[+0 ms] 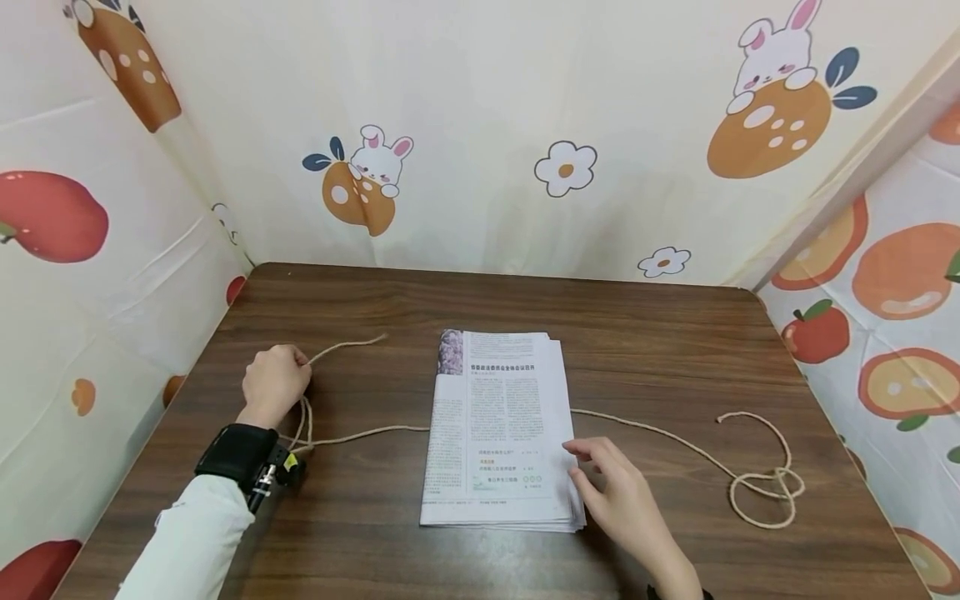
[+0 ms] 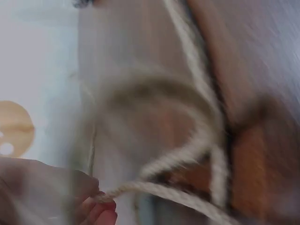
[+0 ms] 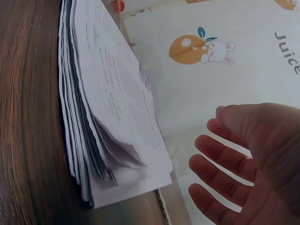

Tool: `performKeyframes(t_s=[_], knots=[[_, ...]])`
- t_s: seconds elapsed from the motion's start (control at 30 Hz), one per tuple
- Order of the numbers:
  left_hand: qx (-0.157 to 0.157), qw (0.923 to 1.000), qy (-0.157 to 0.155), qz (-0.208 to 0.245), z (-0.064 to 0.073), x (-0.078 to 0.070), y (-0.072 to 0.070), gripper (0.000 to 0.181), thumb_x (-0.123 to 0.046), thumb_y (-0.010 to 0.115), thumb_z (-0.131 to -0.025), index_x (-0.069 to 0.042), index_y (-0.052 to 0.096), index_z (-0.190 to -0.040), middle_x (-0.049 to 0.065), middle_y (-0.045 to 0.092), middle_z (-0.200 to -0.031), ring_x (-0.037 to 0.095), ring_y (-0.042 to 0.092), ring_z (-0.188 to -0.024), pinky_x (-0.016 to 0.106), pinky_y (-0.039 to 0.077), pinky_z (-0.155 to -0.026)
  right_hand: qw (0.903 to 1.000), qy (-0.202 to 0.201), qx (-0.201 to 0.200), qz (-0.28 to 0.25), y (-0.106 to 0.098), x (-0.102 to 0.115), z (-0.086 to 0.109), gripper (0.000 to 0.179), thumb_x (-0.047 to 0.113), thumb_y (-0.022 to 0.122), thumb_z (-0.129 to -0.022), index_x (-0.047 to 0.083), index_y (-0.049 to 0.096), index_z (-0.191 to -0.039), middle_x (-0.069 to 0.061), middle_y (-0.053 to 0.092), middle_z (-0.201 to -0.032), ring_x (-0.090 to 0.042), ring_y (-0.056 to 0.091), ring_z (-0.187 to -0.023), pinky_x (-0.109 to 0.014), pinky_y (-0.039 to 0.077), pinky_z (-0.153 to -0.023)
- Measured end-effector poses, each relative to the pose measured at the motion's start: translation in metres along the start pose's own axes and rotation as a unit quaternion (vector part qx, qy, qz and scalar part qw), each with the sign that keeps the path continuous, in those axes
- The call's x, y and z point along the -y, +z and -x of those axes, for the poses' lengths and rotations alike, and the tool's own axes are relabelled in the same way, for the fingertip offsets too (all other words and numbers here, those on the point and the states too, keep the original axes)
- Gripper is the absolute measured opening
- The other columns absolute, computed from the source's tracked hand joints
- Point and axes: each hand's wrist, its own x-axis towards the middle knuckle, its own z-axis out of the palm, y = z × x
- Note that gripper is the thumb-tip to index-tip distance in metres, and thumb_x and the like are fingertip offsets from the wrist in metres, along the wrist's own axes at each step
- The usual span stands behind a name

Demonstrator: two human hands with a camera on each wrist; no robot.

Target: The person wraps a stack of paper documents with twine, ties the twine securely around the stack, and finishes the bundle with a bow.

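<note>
With right hand (image 1: 621, 502), nearest the camera, reaches to the right edge of folded newspaper (image 1: 504, 450) on the table (image 1: 345, 517), with fingers loosely spread, gripping nothing; with left hand (image 1: 276, 383), well left, apparently pinches rope (image 1: 401, 428) between curled fingers.

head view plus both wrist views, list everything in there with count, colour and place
table: 1, dark brown, across the lower head view
newspaper: 1 folded stack, mostly white, mid-table
rope: seemingly 1, beige, across the table, middle hidden under the newspaper
cloth: count unclear, pale, behind and at both sides of the table
prints: many, mostly orange, red and white, over the cloth
sleeve: 1, white, on the left arm
wrist device: 1, black, on the left wrist
left hand: 1, bare, over the table's left part, pinching the rope
right hand: 1, bare, at the newspaper's right edge
</note>
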Motion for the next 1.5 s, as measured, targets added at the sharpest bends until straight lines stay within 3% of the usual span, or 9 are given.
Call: performKeyframes(t_s=[0.17,0.4,0.53,0.67,0.83,1.17,1.5], knots=[[-0.034,0.9978,0.056,0.013,0.009,-0.019,-0.005,0.015,-0.009,0.055,-0.085,0.001,0.065,-0.082,0.015,0.061,-0.071,0.023,0.054,-0.053,0.032,0.039,-0.043,0.9999,-0.012,-0.004,0.005,0.000,0.002,-0.001,0.033,0.001,0.071,-0.073,0.012,0.063,-0.103,0.008,0.060,-0.100,-0.008,0.057,-0.087,-0.021,0.047,-0.070],[-0.070,0.9909,0.108,0.038,0.020,-0.048,-0.012,0.011,-0.009,0.058,-0.086,-0.001,0.065,-0.084,0.012,0.061,-0.072,0.020,0.053,-0.053,0.029,0.038,-0.043,0.9997,-0.023,-0.007,-0.009,-0.002,0.003,-0.004,0.031,0.001,0.070,-0.074,0.009,0.063,-0.103,0.002,0.061,-0.097,-0.011,0.057,-0.086,-0.031,0.049,-0.066],[-0.085,0.9857,0.136,0.050,0.026,-0.066,-0.015,0.009,-0.010,0.060,-0.085,-0.003,0.066,-0.085,0.010,0.061,-0.072,0.019,0.052,-0.053,0.028,0.037,-0.043,0.9990,-0.041,-0.006,-0.018,-0.004,0.003,-0.010,0.032,0.001,0.070,-0.074,0.009,0.062,-0.104,0.000,0.062,-0.098,-0.013,0.057,-0.086,-0.021,0.046,-0.072],[-0.105,0.9774,0.175,0.055,0.033,-0.084,-0.015,0.007,-0.010,0.062,-0.084,-0.005,0.066,-0.084,0.008,0.061,-0.072,0.018,0.052,-0.055,0.030,0.039,-0.046,0.9977,-0.065,-0.009,-0.013,-0.004,0.004,-0.017,0.032,0.003,0.069,-0.075,0.009,0.062,-0.106,0.000,0.061,-0.098,-0.012,0.056,-0.088,-0.015,0.040,-0.079],[-0.128,0.9655,0.218,0.064,0.044,-0.108,-0.012,0.004,-0.008,0.065,-0.082,-0.004,0.067,-0.082,0.006,0.061,-0.070,0.017,0.054,-0.057,0.033,0.043,-0.050,0.9959,-0.089,-0.012,0.010,-0.006,0.008,-0.028,0.032,0.004,0.070,-0.075,0.008,0.062,-0.106,0.000,0.060,-0.098,-0.012,0.055,-0.090,-0.021,0.042,-0.078],[-0.125,0.9564,0.256,0.066,0.066,-0.154,0.006,0.003,-0.010,0.068,-0.080,-0.007,0.067,-0.081,0.002,0.061,-0.073,0.012,0.054,-0.059,0.027,0.043,-0.052,0.9904,-0.121,-0.012,0.067,-0.006,0.016,-0.055,0.035,0.004,0.074,-0.072,0.010,0.062,-0.105,0.000,0.059,-0.099,-0.016,0.055,-0.089,-0.032,0.046,-0.072],[-0.120,0.9436,0.300,0.073,0.080,-0.188,0.026,0.002,-0.009,0.068,-0.079,-0.010,0.067,-0.081,-0.001,0.061,-0.074,0.010,0.055,-0.060,0.024,0.043,-0.052,0.9889,-0.135,0.015,0.059,0.000,0.020,-0.078,0.035,0.007,0.071,-0.077,0.008,0.060,-0.111,-0.005,0.058,-0.106,-0.020,0.053,-0.096,-0.035,0.045,-0.079]])
